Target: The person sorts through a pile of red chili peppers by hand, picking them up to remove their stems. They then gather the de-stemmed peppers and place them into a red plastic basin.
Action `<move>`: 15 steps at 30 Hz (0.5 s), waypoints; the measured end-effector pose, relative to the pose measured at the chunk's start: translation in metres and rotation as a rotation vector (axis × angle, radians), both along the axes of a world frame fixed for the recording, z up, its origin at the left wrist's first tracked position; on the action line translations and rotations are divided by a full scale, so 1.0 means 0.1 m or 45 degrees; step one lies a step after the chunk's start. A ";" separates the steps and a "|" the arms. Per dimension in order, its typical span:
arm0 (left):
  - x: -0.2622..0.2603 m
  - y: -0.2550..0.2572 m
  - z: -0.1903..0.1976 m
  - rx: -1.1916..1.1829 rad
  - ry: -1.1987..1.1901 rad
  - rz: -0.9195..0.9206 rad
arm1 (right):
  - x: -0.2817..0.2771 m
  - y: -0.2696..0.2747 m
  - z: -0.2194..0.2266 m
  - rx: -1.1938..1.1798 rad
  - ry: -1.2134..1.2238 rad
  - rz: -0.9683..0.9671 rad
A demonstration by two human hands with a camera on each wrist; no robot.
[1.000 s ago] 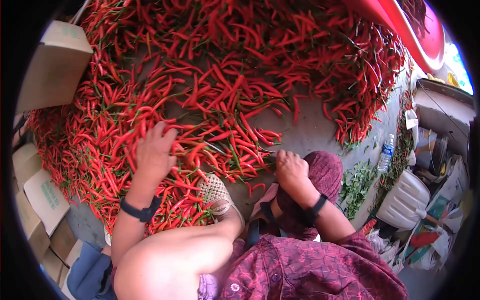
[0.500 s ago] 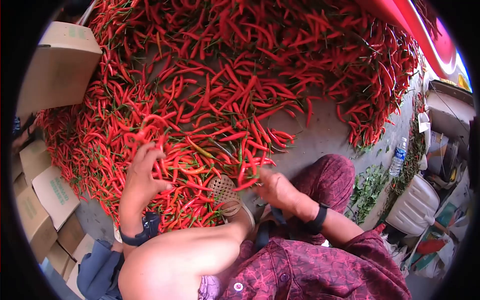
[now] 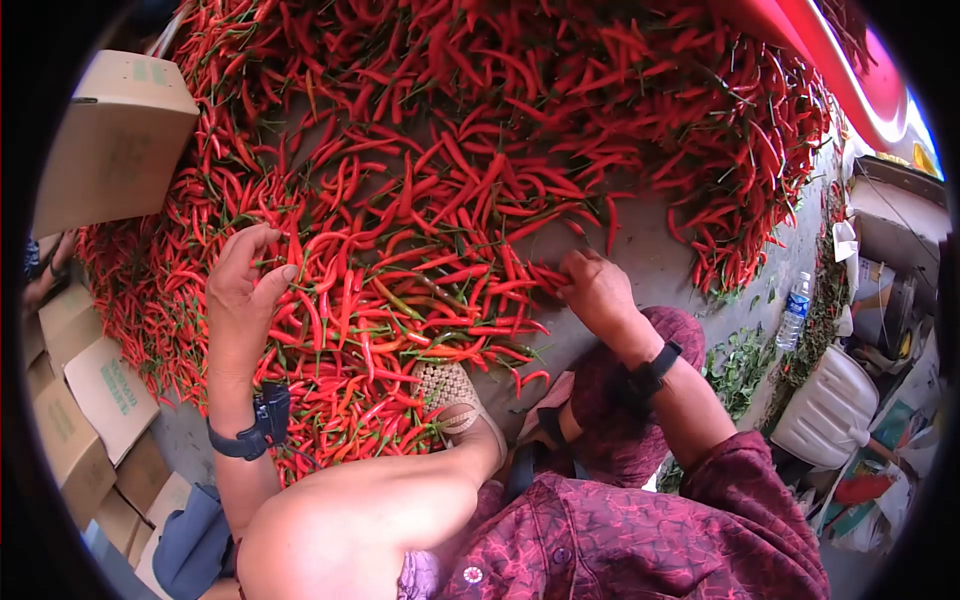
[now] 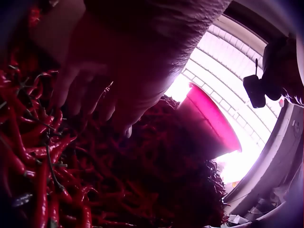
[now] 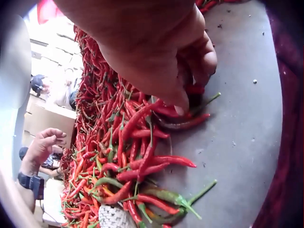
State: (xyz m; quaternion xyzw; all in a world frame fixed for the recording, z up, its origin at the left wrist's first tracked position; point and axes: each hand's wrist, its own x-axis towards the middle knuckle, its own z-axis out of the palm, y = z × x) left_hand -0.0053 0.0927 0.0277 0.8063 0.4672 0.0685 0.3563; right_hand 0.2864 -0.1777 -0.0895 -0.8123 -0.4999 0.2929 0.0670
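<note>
Over the left part of a spread of red chili peppers (image 3: 365, 290), my left hand (image 3: 243, 278) hovers with thumb and fingers apart. The left wrist view shows the fingers of that hand (image 4: 107, 85) hanging loosely over the chilies, nothing gripped. At the right edge of the spread, my right hand (image 3: 600, 292) pinches red chilies between thumb and fingers. A red chili (image 5: 194, 89) shows between them in the right wrist view, with a dark chili (image 5: 183, 124) just below the thumb. Palm and part of the held chilies are hidden.
Cardboard boxes (image 3: 115, 135) stand at the left. A large red tub (image 3: 820, 70) leans at the upper right. Along the right lie a water bottle (image 3: 795, 312), green leaves (image 3: 737, 365) and a white dustpan (image 3: 825, 410). A woven shoe (image 3: 445, 395) touches the chilies' near edge.
My left hand has moved left, away from the chilies it was touching. My right hand went from beside the knee to near the shoe, then out to the right edge of the chilies.
</note>
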 end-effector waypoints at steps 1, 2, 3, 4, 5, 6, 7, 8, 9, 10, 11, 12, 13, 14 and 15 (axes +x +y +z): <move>0.00 0.01 -0.03 -0.002 -0.014 -0.002 | 0.06 -0.03 -0.01 0.007 0.311 -0.257; -0.01 0.02 -0.07 -0.010 -0.026 -0.005 | 0.13 -0.07 -0.02 0.009 0.623 -0.519; -0.03 0.02 -0.11 -0.018 -0.036 -0.008 | 0.16 -0.02 0.07 0.014 0.932 -0.782; -0.04 0.01 -0.14 -0.071 -0.067 0.018 | 0.25 -0.02 0.23 0.033 1.212 -1.001; -0.05 0.00 -0.18 -0.082 -0.052 0.026 | 0.32 -0.08 0.28 0.099 1.244 -0.988; -0.07 -0.01 -0.22 -0.091 -0.037 0.033 | 0.37 -0.12 0.31 0.120 1.208 -0.961; -0.09 -0.01 -0.25 -0.095 -0.026 0.041 | 0.42 -0.15 0.34 0.145 1.170 -0.930; -0.08 -0.01 -0.26 -0.086 -0.036 0.038 | 0.44 -0.15 0.38 0.163 1.218 -0.945; -0.05 -0.01 -0.26 -0.067 -0.056 0.028 | 0.45 -0.13 0.42 0.183 1.267 -0.953; -0.02 0.00 -0.23 -0.049 -0.073 0.023 | 0.45 -0.12 0.44 0.199 1.320 -0.958; 0.00 0.00 -0.21 -0.033 -0.088 0.020 | 0.44 -0.09 0.45 0.228 1.364 -1.016; 0.01 0.03 -0.22 -0.008 -0.143 0.004 | 0.42 -0.07 0.45 0.257 1.409 -1.075; 0.01 0.05 -0.23 -0.012 -0.141 0.010 | 0.39 -0.04 0.45 0.287 1.455 -1.134; 0.01 0.07 -0.23 -0.015 -0.139 0.013 | 0.36 -0.04 0.41 0.290 1.565 -1.170; 0.01 0.08 -0.23 -0.016 -0.136 0.014 | 0.32 -0.05 0.33 0.295 1.676 -1.205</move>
